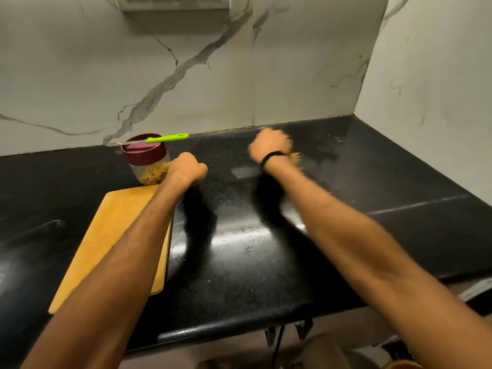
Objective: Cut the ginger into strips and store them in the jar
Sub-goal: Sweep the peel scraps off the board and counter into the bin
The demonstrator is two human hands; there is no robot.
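Resting across the jar (149,169) lid (145,155), the knife (166,139) lies unsecured, blade end overhanging toward 9 o'clock, green handle toward 3. Left hand (189,167) sits just beside the jar at its 4 o'clock, fingers curled under; whether it holds anything, cannot tell. Risk: a nudge from that hand shifts the jar and tips the knife onto the worktop (239,262).

Ginger (155,174): strips in the jar bottom, lid on. A loose clump (296,157) shows on the worktop at 4 o'clock of the right hand (269,146), by the wrist. Right hand blurred, fingers seemingly bent over the clump; grip cannot be judged. Risk: strips scatter across the dark surface. Adding them means lid off, so knife must be lifted first.

Edges: wall (292,75) close at 12 o'clock of both hands; side wall (426,75) closes the corner at 2 o'clock. Front edge at 6 o'clock, under the forearms. Board (111,235) at 7 o'clock of the left hand, under that forearm, its near corner close to the front edge; a forearm drag could slide it off. Open room lies between the hands and toward 4 o'clock.
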